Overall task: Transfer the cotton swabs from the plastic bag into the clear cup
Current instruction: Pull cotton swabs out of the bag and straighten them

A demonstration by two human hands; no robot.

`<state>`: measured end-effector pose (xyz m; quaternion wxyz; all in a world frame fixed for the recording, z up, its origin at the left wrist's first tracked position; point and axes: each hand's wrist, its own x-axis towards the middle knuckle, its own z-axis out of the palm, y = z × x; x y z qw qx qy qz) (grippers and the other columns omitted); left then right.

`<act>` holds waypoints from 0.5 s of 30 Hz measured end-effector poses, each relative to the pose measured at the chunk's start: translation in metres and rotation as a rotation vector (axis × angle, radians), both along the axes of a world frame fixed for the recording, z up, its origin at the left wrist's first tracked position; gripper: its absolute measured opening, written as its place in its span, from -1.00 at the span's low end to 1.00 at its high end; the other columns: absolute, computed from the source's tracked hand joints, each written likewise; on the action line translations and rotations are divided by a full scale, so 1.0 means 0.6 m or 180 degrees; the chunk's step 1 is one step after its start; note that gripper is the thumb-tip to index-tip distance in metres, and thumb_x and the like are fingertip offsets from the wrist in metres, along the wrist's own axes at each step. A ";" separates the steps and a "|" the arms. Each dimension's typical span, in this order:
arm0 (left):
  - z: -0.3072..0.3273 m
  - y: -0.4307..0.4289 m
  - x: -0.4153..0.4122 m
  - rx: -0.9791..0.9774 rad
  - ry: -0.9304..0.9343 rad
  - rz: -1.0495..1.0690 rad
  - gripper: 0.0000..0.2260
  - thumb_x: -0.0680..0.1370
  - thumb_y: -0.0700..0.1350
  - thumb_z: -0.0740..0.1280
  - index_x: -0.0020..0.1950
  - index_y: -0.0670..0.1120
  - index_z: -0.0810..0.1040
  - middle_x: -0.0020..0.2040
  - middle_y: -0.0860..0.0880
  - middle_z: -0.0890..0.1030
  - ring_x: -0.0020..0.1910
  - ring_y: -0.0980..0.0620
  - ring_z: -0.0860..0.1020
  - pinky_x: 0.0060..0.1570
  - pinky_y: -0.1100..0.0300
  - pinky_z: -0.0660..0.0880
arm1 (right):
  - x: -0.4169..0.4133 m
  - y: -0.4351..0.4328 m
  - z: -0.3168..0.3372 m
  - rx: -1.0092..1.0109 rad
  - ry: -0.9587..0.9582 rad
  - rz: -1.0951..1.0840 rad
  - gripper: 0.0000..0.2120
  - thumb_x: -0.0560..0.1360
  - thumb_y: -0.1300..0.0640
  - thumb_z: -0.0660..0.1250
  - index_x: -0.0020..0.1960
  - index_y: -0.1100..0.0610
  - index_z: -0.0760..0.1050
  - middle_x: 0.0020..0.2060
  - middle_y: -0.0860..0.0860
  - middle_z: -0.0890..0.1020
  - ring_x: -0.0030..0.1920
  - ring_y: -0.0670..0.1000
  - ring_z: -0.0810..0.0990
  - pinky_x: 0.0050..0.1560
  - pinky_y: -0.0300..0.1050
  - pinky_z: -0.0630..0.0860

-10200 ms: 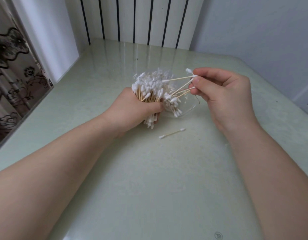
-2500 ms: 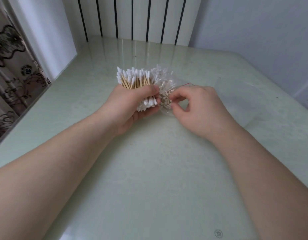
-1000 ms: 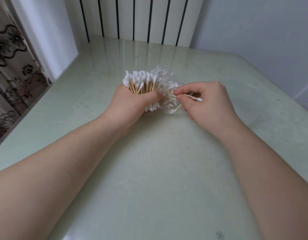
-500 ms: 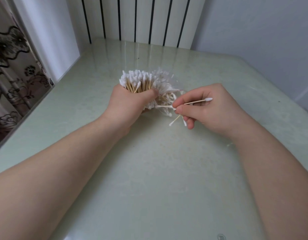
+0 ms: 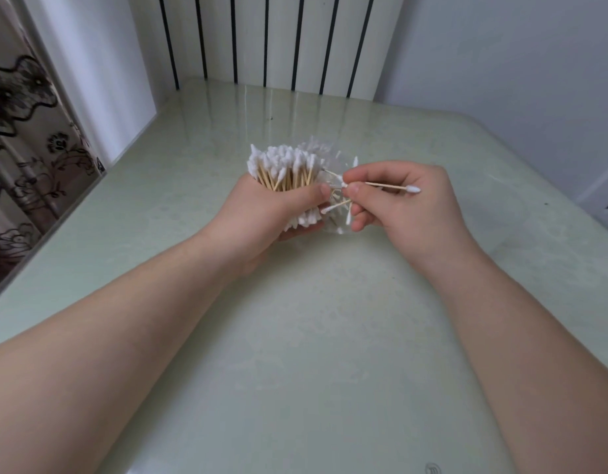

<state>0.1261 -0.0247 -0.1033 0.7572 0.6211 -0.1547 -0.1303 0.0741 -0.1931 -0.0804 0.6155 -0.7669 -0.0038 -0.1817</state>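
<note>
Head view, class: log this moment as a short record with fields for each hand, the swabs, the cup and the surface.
left hand: left hand closed around a bundle of cotton swabs, cotton tips up
right hand: right hand pinching a single swab, held roughly level
other swabs: a few loose between the hands
clear cup: mostly hidden behind the hands; cannot confirm
surface: pale green table

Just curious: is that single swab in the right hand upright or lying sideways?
Sideways: the single swab runs level between the right hand's fingertips.
</note>
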 end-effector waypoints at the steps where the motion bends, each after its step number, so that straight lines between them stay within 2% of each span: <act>1: 0.000 -0.001 -0.002 0.0026 -0.0045 -0.0116 -0.77 0.54 -0.31 0.43 0.20 -0.24 0.61 0.13 -0.27 0.68 0.11 -0.22 0.68 0.13 -0.15 0.62 | 0.001 0.003 -0.003 0.0033 -0.0003 0.0004 -0.89 0.51 0.40 0.39 -0.05 0.24 0.65 -0.43 0.12 0.61 -0.47 0.04 0.59 -0.30 -0.16 0.60; 3: 0.000 -0.001 -0.007 0.0061 -0.0073 -0.0254 -0.76 0.54 -0.33 0.41 0.22 -0.26 0.59 0.06 -0.22 0.69 0.03 -0.15 0.69 0.08 -0.09 0.63 | 0.003 0.009 -0.007 0.0164 -0.0006 0.0005 -0.87 0.51 0.38 0.40 -0.07 0.19 0.66 -0.40 0.11 0.64 -0.44 0.03 0.62 -0.25 -0.17 0.61; 5: 0.001 -0.001 -0.009 0.0054 0.0016 -0.0340 -0.77 0.55 -0.32 0.39 0.20 -0.19 0.60 -0.02 -0.11 0.69 -0.05 -0.04 0.68 0.01 -0.01 0.65 | 0.005 0.014 -0.010 0.0312 0.0030 0.0020 -0.87 0.51 0.36 0.41 -0.07 0.16 0.66 -0.36 0.14 0.67 -0.41 0.03 0.63 -0.21 -0.14 0.63; 8: 0.004 0.003 -0.007 -0.0035 0.0377 -0.0564 -0.77 0.56 -0.30 0.39 0.20 -0.12 0.61 -0.03 -0.06 0.70 -0.06 0.01 0.68 -0.04 0.07 0.67 | 0.006 0.014 -0.014 0.0426 0.0095 0.0088 -0.86 0.52 0.33 0.42 -0.05 0.12 0.68 -0.30 0.20 0.68 -0.38 0.05 0.64 -0.13 -0.05 0.65; 12: 0.007 0.005 -0.011 0.0152 0.0514 -0.0931 -0.84 0.57 -0.28 0.38 0.10 -0.08 0.61 -0.06 -0.04 0.68 -0.11 0.09 0.66 -0.10 0.18 0.65 | 0.006 0.011 -0.014 -0.0018 0.0134 0.0161 -0.82 0.55 0.29 0.40 0.04 0.05 0.66 -0.41 0.03 0.64 -0.42 -0.02 0.56 -0.24 -0.19 0.56; 15: 0.008 0.001 -0.014 0.0323 0.0407 -0.0865 -0.83 0.55 -0.28 0.40 0.04 -0.03 0.61 -0.09 0.02 0.67 -0.20 0.15 0.62 -0.21 0.24 0.60 | 0.003 0.012 -0.010 -0.0082 0.0152 0.0104 -0.83 0.55 0.26 0.40 0.07 0.04 0.66 -0.44 -0.01 0.62 -0.47 -0.11 0.48 -0.34 -0.26 0.46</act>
